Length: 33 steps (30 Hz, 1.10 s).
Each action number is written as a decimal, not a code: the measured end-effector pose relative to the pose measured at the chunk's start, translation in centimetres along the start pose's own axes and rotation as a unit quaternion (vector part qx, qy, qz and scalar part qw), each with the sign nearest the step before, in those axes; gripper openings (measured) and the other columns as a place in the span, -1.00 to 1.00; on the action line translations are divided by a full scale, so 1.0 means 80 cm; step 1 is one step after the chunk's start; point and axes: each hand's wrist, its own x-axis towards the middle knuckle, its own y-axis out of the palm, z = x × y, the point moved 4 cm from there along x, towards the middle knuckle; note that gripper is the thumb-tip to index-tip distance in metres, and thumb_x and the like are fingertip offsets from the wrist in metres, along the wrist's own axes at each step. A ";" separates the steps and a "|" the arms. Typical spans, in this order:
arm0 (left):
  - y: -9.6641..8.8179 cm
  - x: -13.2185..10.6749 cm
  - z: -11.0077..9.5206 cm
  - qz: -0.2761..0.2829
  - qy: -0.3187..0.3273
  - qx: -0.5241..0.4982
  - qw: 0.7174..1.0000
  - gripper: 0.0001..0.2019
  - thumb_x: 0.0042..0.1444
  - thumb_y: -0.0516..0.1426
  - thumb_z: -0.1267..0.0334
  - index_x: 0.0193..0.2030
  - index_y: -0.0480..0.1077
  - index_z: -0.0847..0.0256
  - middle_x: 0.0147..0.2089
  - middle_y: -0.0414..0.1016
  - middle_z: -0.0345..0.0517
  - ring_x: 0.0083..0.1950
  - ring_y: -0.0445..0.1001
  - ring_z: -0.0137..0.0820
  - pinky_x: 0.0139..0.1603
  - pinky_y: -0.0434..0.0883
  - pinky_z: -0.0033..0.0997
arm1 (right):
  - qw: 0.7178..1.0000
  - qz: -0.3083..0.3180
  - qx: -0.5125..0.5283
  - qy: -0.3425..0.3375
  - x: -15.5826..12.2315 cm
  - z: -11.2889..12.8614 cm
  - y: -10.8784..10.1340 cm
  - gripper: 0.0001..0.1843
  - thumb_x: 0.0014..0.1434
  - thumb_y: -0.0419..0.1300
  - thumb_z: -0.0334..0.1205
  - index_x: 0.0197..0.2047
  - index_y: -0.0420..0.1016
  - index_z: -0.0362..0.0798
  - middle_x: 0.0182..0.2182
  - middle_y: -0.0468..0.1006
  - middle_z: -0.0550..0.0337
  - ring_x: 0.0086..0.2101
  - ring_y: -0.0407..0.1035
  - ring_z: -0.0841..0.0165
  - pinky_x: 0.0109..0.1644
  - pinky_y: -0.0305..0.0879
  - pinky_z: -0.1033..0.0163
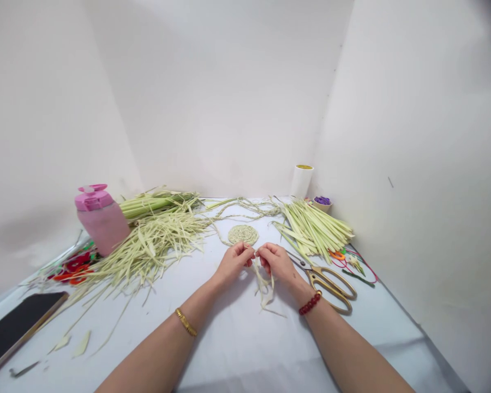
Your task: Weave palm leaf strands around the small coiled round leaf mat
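My left hand (233, 263) and my right hand (275, 263) meet at the fingertips above the white table, pinching a bunch of pale green palm-leaf strips (264, 286) whose loose ends hang down towards the surface. Just beyond my fingers lies a flat coiled palm-leaf disc (243, 235), not touching them. Gold-handled scissors (330, 285) lie to the right of my right hand, their blades pointing towards it. A gold bangle circles my left wrist, and a red bead bracelet circles my right.
A loose heap of shredded palm leaf (147, 248) and a pink bottle (101, 219) stand at the left, with a black tablet (18, 332) near the front-left edge. A bundle of cut strips (313, 229), a white roll (301, 181) and a small bowl (322, 203) stand at the right. White walls bound the back and sides.
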 end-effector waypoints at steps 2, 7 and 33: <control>0.001 0.001 0.002 0.011 -0.013 -0.005 1.000 -0.87 -0.06 0.15 0.22 -0.48 0.33 0.24 -0.56 0.31 -0.27 -0.51 0.27 -0.51 -0.41 0.23 -0.50 | 1.000 -0.004 -0.007 -0.003 0.000 0.000 -0.001 -0.79 0.05 0.07 -0.23 -0.59 0.25 -0.07 -0.71 0.22 0.38 -0.69 0.08 0.53 -0.62 0.00 0.39; 0.003 0.000 0.003 0.022 -0.021 -0.017 0.999 -0.86 -0.11 0.19 0.24 -0.49 0.31 0.24 -0.56 0.34 -0.25 -0.53 0.28 -0.52 -0.45 0.20 -0.51 | 1.000 0.002 -0.004 0.001 -0.001 0.000 0.000 -0.82 0.07 0.07 -0.20 -0.52 0.27 -0.06 -0.69 0.21 0.39 -0.68 0.03 0.54 -0.62 -0.05 0.38; 0.008 -0.006 0.003 0.124 -0.020 -0.062 0.990 -0.70 0.02 0.21 0.04 -0.43 0.32 0.24 -0.50 0.38 -0.17 -0.45 0.34 -0.48 -0.38 0.24 -0.47 | 0.993 0.089 0.058 0.050 -0.005 -0.002 0.008 -0.83 0.07 0.11 -0.19 -0.48 0.22 -0.06 -0.69 0.28 0.38 -0.69 0.08 0.56 -0.61 -0.02 0.42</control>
